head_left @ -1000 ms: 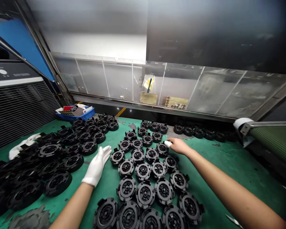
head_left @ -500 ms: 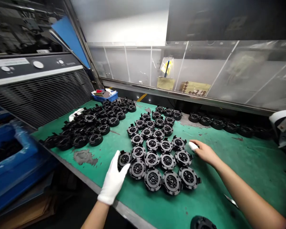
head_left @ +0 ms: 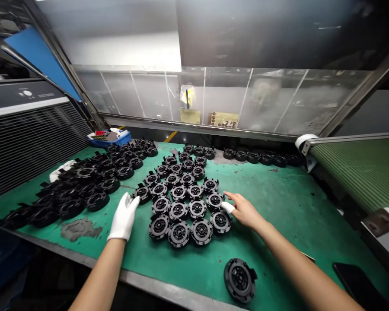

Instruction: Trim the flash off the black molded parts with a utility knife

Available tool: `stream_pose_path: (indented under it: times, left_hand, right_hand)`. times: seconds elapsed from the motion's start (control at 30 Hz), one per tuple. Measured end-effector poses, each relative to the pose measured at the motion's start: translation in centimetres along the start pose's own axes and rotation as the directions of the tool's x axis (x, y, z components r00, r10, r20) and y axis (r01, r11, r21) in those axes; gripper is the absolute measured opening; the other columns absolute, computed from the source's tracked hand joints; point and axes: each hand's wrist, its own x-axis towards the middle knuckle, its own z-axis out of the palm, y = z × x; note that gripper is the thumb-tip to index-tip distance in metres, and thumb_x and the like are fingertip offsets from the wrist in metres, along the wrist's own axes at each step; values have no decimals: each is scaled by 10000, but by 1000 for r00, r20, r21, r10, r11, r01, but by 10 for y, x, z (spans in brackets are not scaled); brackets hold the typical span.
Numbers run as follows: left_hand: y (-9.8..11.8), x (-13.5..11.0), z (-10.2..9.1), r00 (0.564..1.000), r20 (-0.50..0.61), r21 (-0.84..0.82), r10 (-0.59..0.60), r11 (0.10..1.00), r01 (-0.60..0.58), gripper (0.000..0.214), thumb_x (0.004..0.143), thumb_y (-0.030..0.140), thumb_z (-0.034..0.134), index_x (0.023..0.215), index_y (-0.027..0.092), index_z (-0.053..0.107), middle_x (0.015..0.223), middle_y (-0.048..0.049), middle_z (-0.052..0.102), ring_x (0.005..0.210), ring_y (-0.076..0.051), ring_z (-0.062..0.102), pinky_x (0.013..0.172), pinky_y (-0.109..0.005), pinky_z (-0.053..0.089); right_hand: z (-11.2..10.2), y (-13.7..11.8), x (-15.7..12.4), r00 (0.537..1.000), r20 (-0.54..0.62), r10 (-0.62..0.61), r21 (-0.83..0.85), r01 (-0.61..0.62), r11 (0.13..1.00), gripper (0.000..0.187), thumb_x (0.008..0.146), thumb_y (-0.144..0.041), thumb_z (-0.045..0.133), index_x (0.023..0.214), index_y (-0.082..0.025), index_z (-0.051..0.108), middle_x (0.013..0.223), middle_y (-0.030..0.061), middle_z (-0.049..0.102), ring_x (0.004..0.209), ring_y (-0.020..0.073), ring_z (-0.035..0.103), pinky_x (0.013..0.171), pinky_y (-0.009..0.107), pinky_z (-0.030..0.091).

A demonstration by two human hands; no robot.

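A block of several round black plastic parts [head_left: 179,203] lies in rows on the green table [head_left: 278,207]. My left hand [head_left: 123,217], in a white glove, lies flat against the block's left side, fingers stretched toward a part [head_left: 141,193]. My right hand [head_left: 243,209] is bare except for a white cover on one fingertip. It rests at the block's right side, touching a part [head_left: 220,220], fingers apart. Neither hand holds anything.
A second heap of black parts [head_left: 84,185] fills the table's left. One part [head_left: 239,279] lies alone near the front edge. More parts [head_left: 259,156] line the back. A blue tray [head_left: 108,138], a white cloth [head_left: 60,170], a green conveyor [head_left: 359,172] and a dark flat object [head_left: 356,283] are around.
The view has swung right and pulled back. My left hand has come off the corner part and lies flat beside the block. My right hand stays at the block's right side.
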Motion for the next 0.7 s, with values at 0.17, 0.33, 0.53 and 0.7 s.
stream_pose_path:
  times: [0.17, 0.33, 0.53, 0.7]
  left_hand:
    - [-8, -40, -12, 998, -53, -41, -45, 998, 42, 699, 907, 496, 587, 1515, 215, 388, 1587, -119, 421, 1471, -298, 400, 1246, -480, 302]
    - [-25, -55, -13, 997, -32, 14, -66, 998, 66, 678, 895, 571, 580, 1501, 322, 404, 1586, -40, 433, 1457, -311, 417, 1239, -526, 312]
    - [-30, -52, -5, 996, -85, 132, -38, 990, 49, 673, 871, 541, 608, 1475, 286, 459, 1557, -50, 469, 1391, -326, 500, 1229, -494, 351]
    - [-27, -54, -4, 992, -119, 120, -31, 992, 46, 671, 860, 500, 620, 1473, 273, 466, 1517, -41, 516, 1350, -310, 544, 1212, -457, 391]
  right_hand:
    - [-11, -2, 22, 1000, 1, 8, -7, -8, 1000, 253, 933, -300, 633, 1153, -181, 670, 969, 37, 696, 883, 186, 648, 852, 381, 518]
    - [-61, 35, 66, 973, -114, 203, -51, -209, 976, 275, 974, -396, 610, 1119, -167, 655, 1038, 53, 684, 860, 174, 656, 798, 376, 561]
    - [-52, 23, 176, 947, -160, 280, -60, -293, 954, 324, 973, -378, 619, 1221, -169, 627, 1207, 89, 650, 1012, 218, 654, 868, 429, 566]
    - [-23, 7, 170, 978, -46, 205, -73, -208, 975, 353, 981, -381, 606, 1268, -174, 602, 1198, 89, 650, 984, 211, 661, 844, 419, 575]
